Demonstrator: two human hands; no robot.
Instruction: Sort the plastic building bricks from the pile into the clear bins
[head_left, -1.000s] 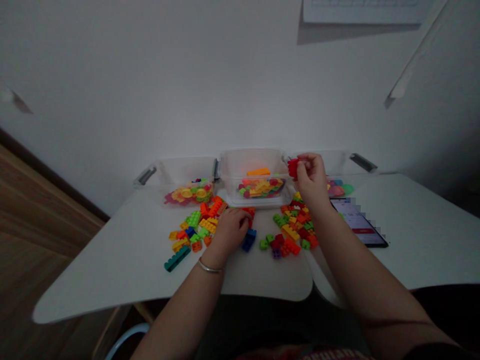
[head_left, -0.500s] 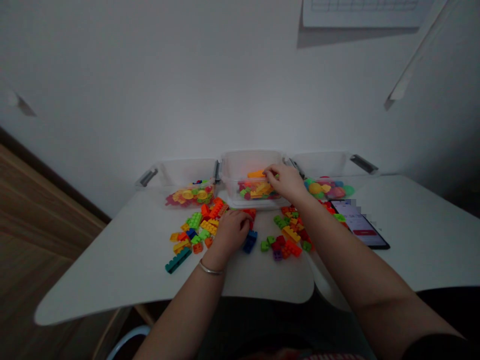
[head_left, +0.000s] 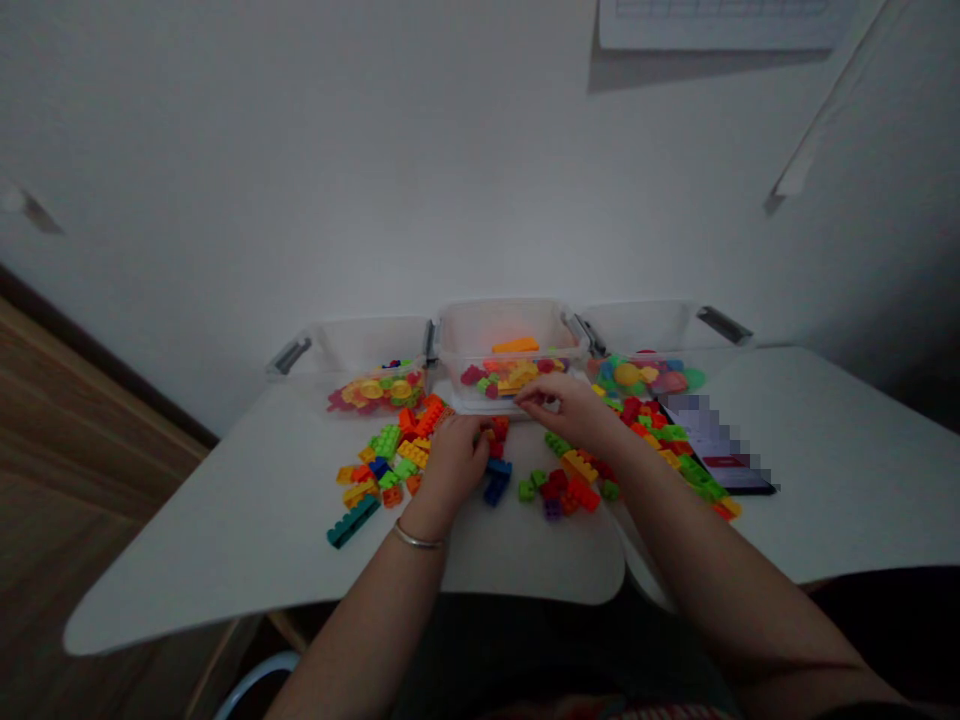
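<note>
My left hand (head_left: 456, 458) rests among the building bricks at the middle of the table. Its fingers are curled down beside red bricks (head_left: 498, 428), and what they pinch is too small to make out. Just below lie dark blue bricks (head_left: 496, 482). My right hand (head_left: 566, 408) hovers before the middle clear box (head_left: 510, 318), fingers bent and apart from the thumb, with nothing seen in them. An orange brick (head_left: 516, 345) lies on top of the pieces in that box. Under the right wrist are green bricks (head_left: 556, 444) and a yellow-orange brick (head_left: 579, 466).
A left clear box (head_left: 367, 340) and a right clear box (head_left: 645, 322) hold colourful plastic pieces. Loose bricks (head_left: 388, 440) spread at left, a teal long brick (head_left: 352, 521) nearest the edge. More bricks (head_left: 694, 470) lie beside a phone (head_left: 705, 430) at right.
My right hand has let go of the orange brick in the middle box and drawn back toward me, out over the table. My left hand stays near the red bricks, fingers shifted slightly.
</note>
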